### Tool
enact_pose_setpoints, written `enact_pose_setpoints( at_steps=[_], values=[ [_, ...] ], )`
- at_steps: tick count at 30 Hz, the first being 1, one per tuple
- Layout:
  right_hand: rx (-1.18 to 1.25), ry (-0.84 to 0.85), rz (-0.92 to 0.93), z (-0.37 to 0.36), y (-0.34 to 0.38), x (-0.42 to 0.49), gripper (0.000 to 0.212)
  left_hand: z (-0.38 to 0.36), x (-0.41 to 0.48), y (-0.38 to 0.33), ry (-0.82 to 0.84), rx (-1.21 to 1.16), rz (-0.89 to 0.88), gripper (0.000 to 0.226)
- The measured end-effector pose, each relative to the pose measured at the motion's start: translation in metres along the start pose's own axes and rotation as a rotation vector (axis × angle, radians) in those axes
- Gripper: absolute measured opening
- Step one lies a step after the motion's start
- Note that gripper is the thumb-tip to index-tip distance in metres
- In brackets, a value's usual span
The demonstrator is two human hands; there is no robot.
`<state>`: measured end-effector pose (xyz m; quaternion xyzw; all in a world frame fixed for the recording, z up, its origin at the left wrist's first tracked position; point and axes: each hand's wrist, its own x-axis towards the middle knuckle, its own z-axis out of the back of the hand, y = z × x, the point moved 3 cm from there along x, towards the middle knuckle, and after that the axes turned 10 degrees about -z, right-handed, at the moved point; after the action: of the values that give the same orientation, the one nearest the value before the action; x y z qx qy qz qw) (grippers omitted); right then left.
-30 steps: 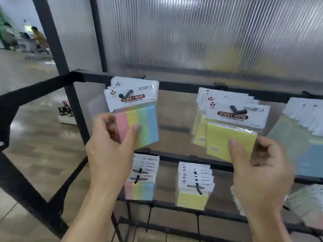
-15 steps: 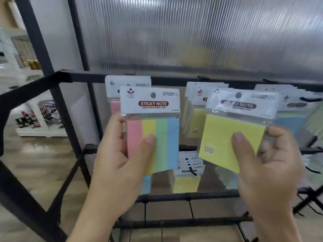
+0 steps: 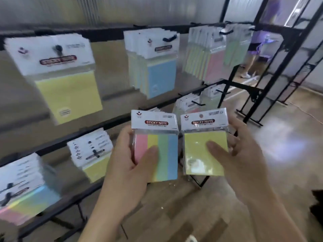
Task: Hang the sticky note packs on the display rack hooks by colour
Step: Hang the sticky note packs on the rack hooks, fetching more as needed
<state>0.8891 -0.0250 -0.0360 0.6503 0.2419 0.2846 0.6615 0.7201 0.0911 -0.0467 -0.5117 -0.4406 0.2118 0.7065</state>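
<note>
Head, striped pack (image 3: 166,154), yellow pack (image 3: 195,149), "STICKY NOTE"

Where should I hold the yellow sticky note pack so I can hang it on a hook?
Pinch the yellow sticky note pack low down, where it is thick. Come from its right edge, thumb in front and fingers behind, as the right hand does. The white header card on top is thin, and its round hole must stay uncovered for the hook.
</note>
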Motion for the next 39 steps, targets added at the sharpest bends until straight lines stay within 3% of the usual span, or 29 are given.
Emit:
enact_pose_setpoints(
  at_steps=[5,11,25,39],
  values=[
    [-0.001,-0.12,-0.141,0.082,-0.024,0.012,0.061,-0.087,0.018,0.014,0.208,-0.028,0.062,0.046],
    [0.008,-0.236,-0.219,0.182,-0.05,0.035,0.056,-0.2,0.04,0.037,0.349,-0.042,0.107,0.034],
    [0.116,-0.346,-0.296,0.353,-0.088,0.126,0.061,-0.404,0.101,0.07,0.466,-0.059,0.161,0.034],
    [0.086,-0.587,-0.283,0.536,-0.093,0.283,0.064,-0.637,0.249,0.124,0.636,-0.126,0.145,0.036]
  ],
)
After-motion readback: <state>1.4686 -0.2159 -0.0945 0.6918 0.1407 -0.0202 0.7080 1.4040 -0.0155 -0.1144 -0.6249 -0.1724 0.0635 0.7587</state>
